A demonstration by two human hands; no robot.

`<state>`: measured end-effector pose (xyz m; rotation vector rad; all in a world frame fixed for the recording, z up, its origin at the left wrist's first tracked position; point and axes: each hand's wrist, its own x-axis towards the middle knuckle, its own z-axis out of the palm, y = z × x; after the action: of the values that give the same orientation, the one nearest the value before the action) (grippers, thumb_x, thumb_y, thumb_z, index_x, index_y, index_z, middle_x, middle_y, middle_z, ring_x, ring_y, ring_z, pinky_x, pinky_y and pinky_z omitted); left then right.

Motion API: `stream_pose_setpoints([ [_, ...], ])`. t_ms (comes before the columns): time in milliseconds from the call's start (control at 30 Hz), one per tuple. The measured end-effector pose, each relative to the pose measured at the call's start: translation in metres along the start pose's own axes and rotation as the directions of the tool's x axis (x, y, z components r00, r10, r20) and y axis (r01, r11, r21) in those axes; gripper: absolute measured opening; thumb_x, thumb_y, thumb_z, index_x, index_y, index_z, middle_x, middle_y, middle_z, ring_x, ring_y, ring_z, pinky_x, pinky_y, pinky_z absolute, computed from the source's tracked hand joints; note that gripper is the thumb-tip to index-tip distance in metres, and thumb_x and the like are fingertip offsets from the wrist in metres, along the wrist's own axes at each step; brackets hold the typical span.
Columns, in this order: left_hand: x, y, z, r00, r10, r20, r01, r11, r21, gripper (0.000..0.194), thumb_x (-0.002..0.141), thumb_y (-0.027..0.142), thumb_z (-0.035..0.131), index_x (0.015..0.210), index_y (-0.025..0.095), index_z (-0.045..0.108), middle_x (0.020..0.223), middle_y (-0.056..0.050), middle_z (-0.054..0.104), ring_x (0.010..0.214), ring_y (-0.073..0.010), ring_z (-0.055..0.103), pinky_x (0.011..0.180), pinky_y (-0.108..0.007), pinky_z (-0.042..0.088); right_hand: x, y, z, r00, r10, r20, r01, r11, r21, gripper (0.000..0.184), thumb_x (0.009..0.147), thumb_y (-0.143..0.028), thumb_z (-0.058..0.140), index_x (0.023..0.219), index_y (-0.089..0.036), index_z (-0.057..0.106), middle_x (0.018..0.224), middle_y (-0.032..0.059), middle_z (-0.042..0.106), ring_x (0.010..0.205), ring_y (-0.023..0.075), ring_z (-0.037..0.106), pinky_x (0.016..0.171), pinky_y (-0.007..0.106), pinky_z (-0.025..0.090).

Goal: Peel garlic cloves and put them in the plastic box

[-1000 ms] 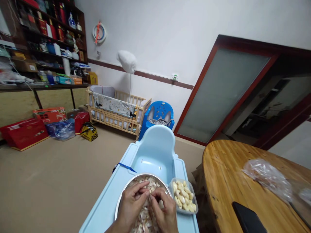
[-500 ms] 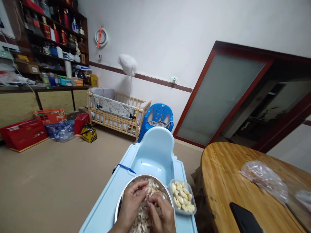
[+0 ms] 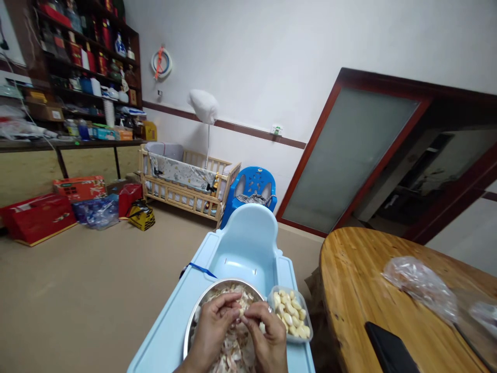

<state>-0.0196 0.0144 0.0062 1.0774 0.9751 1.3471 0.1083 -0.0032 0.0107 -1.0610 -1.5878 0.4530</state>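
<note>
Both my hands meet over a round metal bowl (image 3: 189, 331) full of papery garlic skins (image 3: 232, 349). Between the fingertips is a small pale garlic clove (image 3: 241, 312), mostly covered by the fingers. My left hand (image 3: 212, 329) pinches it from the left with thumb and forefinger. From the other side my right hand (image 3: 266, 331) pinches at it too, thumb against forefinger, a ring on one finger. Just right of the bowl, a clear plastic container (image 3: 306, 338) holds several peeled garlic cloves (image 3: 289, 311).
The bowl and container rest on a light blue high chair (image 3: 248, 233). A wooden table (image 3: 349, 280) at right carries a black phone (image 3: 390, 347) and a plastic bag (image 3: 421, 282). Beyond stand a blue chair (image 3: 254, 181) and a wooden crib (image 3: 182, 199); bags (image 3: 39, 217) sit at left.
My fingertips were slightly apart half a second ago and now come together at the clove. My right hand has shifted a little to the right. The camera view has tilted slightly.
</note>
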Motion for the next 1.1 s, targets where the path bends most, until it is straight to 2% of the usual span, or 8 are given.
stream_pose_setpoints([
  [133, 0.000, -0.001, 0.000, 1.000, 0.000, 0.001, 0.000, 1.000, 0.007, 0.032, 0.062, 0.037, 0.071, 0.086, 0.015, 0.072, 0.071, -0.007, 0.074, 0.068, -0.0217, 0.068, 0.063, -0.029, 0.055, 0.001, 0.001, 0.001, 0.999, 0.018, -0.026, -0.018, 1.000, 0.014, 0.014, 0.073, -0.011, 0.057, 0.064, -0.021, 0.061, 0.065, -0.0006, 0.062, 0.061, 0.0147, 0.058, 0.059, 0.024, 0.047],
  [333, -0.001, -0.001, 0.001, 1.000, 0.020, 0.005, -0.020, 1.000, -0.014, 0.026, 0.062, 0.032, 0.073, 0.082, 0.016, 0.073, 0.073, -0.007, 0.075, 0.067, -0.0211, 0.068, 0.061, -0.028, 0.056, -0.001, 0.005, 0.001, 0.999, 0.043, 0.016, -0.041, 0.996, -0.080, 0.016, 0.074, -0.011, 0.053, 0.062, -0.020, 0.054, 0.061, -0.0026, 0.057, 0.058, 0.0133, 0.055, 0.057, 0.021, 0.042],
  [533, -0.001, 0.006, 0.002, 1.000, 0.012, -0.025, -0.013, 0.999, -0.039, 0.027, 0.059, 0.034, 0.075, 0.079, 0.016, 0.073, 0.079, -0.009, 0.075, 0.071, -0.0234, 0.069, 0.066, -0.030, 0.056, -0.004, 0.007, 0.000, 0.997, -0.063, 0.044, 0.070, 0.982, -0.177, 0.017, 0.078, -0.009, 0.048, 0.066, -0.021, 0.051, 0.062, -0.0024, 0.055, 0.057, 0.0132, 0.054, 0.056, 0.021, 0.041],
  [667, 0.001, 0.008, 0.002, 0.998, -0.009, -0.065, 0.004, 0.996, -0.088, 0.029, 0.059, 0.036, 0.075, 0.080, 0.015, 0.073, 0.081, -0.010, 0.075, 0.074, -0.0244, 0.070, 0.068, -0.032, 0.056, -0.012, 0.010, 0.004, 0.982, -0.135, 0.130, 0.162, 0.961, -0.222, 0.016, 0.080, -0.010, 0.045, 0.071, -0.022, 0.051, 0.064, -0.0012, 0.056, 0.058, 0.0142, 0.055, 0.056, 0.022, 0.041],
  [767, 0.002, 0.006, 0.001, 0.997, -0.019, -0.077, 0.012, 0.996, -0.093, 0.028, 0.059, 0.032, 0.074, 0.081, 0.015, 0.073, 0.082, -0.010, 0.075, 0.075, -0.0237, 0.069, 0.069, -0.031, 0.055, -0.016, 0.012, 0.005, 0.972, -0.131, 0.195, 0.174, 0.959, -0.224, 0.015, 0.080, -0.011, 0.046, 0.071, -0.022, 0.052, 0.066, 0.0005, 0.058, 0.061, 0.0159, 0.057, 0.057, 0.023, 0.042],
  [867, 0.003, 0.002, -0.001, 0.996, -0.010, -0.093, 0.005, 0.998, -0.057, 0.025, 0.059, 0.028, 0.073, 0.080, 0.014, 0.073, 0.080, -0.009, 0.075, 0.073, -0.0234, 0.069, 0.068, -0.031, 0.055, -0.015, 0.011, 0.002, 0.970, -0.077, 0.232, 0.127, 0.970, -0.209, 0.016, 0.082, -0.014, 0.046, 0.075, -0.021, 0.057, 0.070, 0.0016, 0.063, 0.065, 0.0166, 0.060, 0.062, 0.024, 0.045],
  [1033, 0.001, -0.001, -0.004, 0.996, 0.083, -0.031, -0.081, 0.993, 0.086, 0.023, 0.065, 0.018, 0.065, 0.087, 0.017, 0.072, 0.074, -0.006, 0.074, 0.070, -0.0208, 0.068, 0.068, -0.028, 0.055, -0.008, 0.007, -0.003, 0.990, 0.128, 0.058, -0.122, 0.988, -0.090, 0.015, 0.078, -0.018, 0.056, 0.091, -0.021, 0.064, 0.079, 0.0027, 0.069, 0.070, 0.0174, 0.064, 0.065, 0.023, 0.049],
  [1100, 0.000, -0.002, -0.004, 0.991, 0.133, -0.002, -0.131, 0.979, 0.153, 0.025, 0.065, 0.014, 0.063, 0.087, 0.019, 0.072, 0.079, -0.005, 0.074, 0.074, -0.0205, 0.068, 0.071, -0.028, 0.054, -0.006, 0.005, -0.002, 0.981, 0.174, 0.088, -0.175, 0.985, 0.002, 0.020, 0.076, -0.018, 0.058, 0.094, -0.021, 0.066, 0.084, 0.0041, 0.070, 0.074, 0.0191, 0.065, 0.067, 0.025, 0.051],
])
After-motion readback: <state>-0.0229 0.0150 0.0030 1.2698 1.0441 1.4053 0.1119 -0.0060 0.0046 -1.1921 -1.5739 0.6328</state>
